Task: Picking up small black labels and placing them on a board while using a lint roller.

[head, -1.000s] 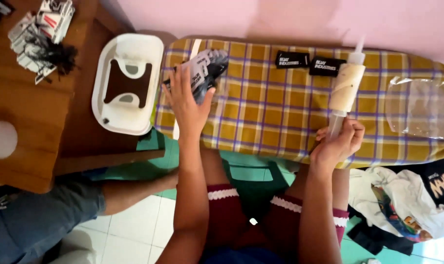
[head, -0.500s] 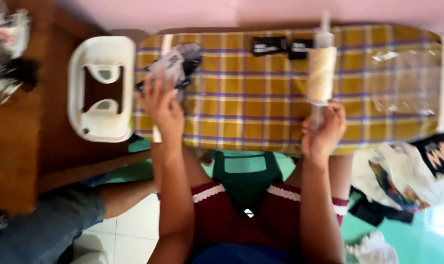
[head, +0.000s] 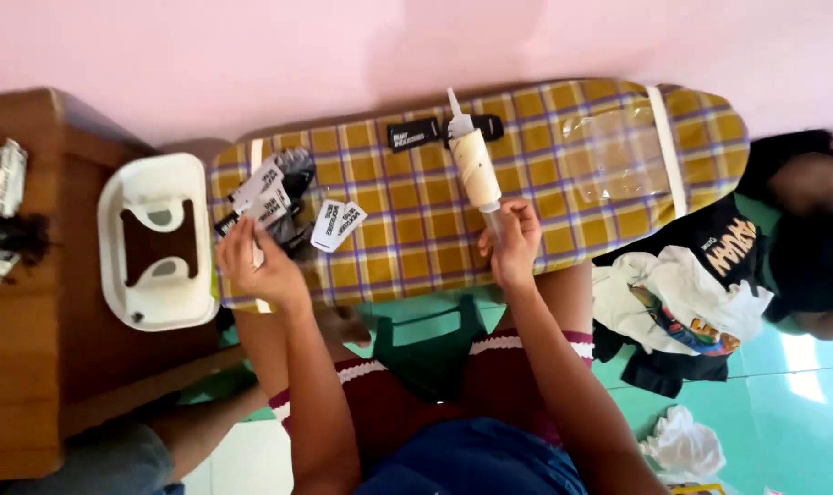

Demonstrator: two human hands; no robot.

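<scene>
Ironing board (head: 416, 238) middle bare between left hand (head: 256, 266) and right hand (head: 513, 243). Tag pile (head: 279, 197) crowds left end; clear bag (head: 618, 156), maybe plastic, covers right end. White tray (head: 155, 243) blocks left.

The left hand (head: 256, 266) now fans the tags (head: 268, 197), one tag (head: 338, 225) dropping at three o'clock of it.

Both forearms reached forward from the lap, well apart. The left hand (head: 256, 266) was raised with fingers curled in a pinching grip; the right hand (head: 513, 243) was closed in a fist-like grip, thumb uppermost.
</scene>
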